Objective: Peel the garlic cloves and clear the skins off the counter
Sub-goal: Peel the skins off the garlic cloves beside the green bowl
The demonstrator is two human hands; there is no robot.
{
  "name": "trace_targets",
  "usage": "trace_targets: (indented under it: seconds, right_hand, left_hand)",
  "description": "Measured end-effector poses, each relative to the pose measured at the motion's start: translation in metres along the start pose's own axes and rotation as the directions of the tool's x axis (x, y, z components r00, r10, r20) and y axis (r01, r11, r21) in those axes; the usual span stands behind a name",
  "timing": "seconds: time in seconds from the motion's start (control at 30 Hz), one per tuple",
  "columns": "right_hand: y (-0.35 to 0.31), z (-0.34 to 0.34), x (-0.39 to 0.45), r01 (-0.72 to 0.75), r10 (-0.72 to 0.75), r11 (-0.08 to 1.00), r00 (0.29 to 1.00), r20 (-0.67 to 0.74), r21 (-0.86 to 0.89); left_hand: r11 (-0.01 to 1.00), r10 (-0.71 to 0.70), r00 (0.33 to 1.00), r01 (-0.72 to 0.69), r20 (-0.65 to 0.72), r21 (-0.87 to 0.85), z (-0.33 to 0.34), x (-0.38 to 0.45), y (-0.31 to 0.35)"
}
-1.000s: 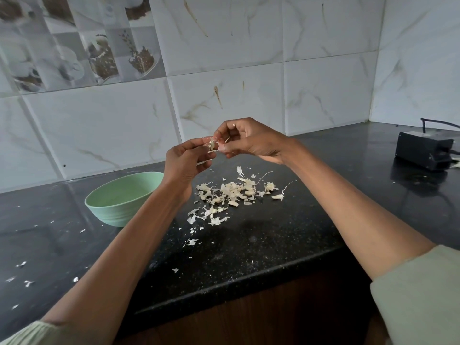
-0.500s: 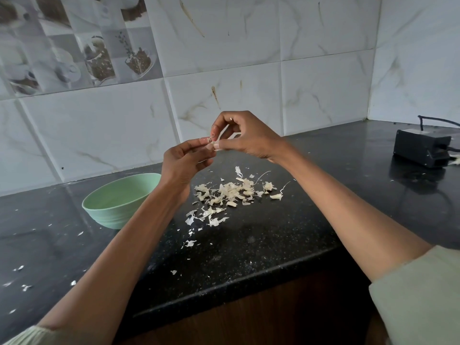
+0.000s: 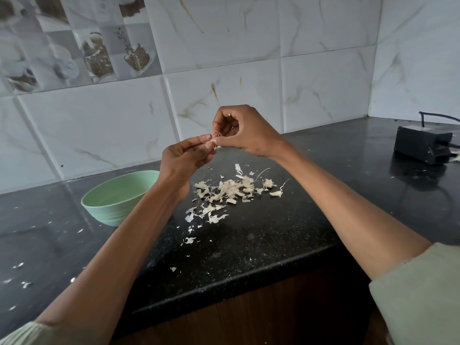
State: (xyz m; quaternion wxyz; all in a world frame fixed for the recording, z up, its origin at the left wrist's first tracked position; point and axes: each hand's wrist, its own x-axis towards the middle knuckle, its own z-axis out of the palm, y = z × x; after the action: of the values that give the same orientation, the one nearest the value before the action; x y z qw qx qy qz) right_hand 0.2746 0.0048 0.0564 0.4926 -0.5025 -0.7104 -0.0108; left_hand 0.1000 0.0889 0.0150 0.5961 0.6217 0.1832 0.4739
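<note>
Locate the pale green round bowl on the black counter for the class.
In the head view, the pale green round bowl sits on the black counter left of centre, near the tiled wall, beside the left forearm.

Two bare forearms reach forward and meet, raised. The left hand (image 3: pixel 185 158) has its fingers curled, thumb and fingertips pinching. The right hand (image 3: pixel 245 131), just above the left grip and touching it, pinches with curled fingers.
</note>
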Motion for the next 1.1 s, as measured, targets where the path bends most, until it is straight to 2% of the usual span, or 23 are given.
trace_targets:
  seconds: [0.23,0.43,0.6,0.77,0.9,1.1]
  right_hand:
    - [0.004,-0.003,0.001,-0.037,0.038,0.999,0.997,0.072,-0.014]
    - [0.003,0.0,0.0,-0.036,0.04,0.998,0.997,0.07,-0.05]
    - [0.0,0.006,-0.001,-0.04,0.04,0.998,0.999,0.007,-0.055]
    - [-0.003,0.014,-0.003,-0.016,0.019,0.994,1.0,0.025,-0.104]
    - [-0.001,0.013,-0.001,0.014,-0.013,0.997,1.0,0.004,-0.08]
    - [0.007,0.002,0.002,-0.145,0.152,0.984,0.987,0.06,-0.107]
  left_hand:
    - [1.0,0.003,0.999,-0.004,0.042,0.031,0.0,-0.002,0.002]
    - [0.999,0.001,1.0,-0.002,0.028,0.037,0.0,-0.004,0.001]
    - [0.996,-0.045,0.999,0.043,-0.025,-0.075,0.006,-0.004,0.0]
    - [0.962,-0.145,0.985,0.117,-0.098,-0.246,0.009,-0.002,-0.003]
    - [0.957,-0.13,0.985,0.095,-0.114,-0.273,0.007,-0.001,-0.001]
    - [0.975,-0.074,0.989,0.045,-0.127,-0.218,0.001,0.001,0.001]
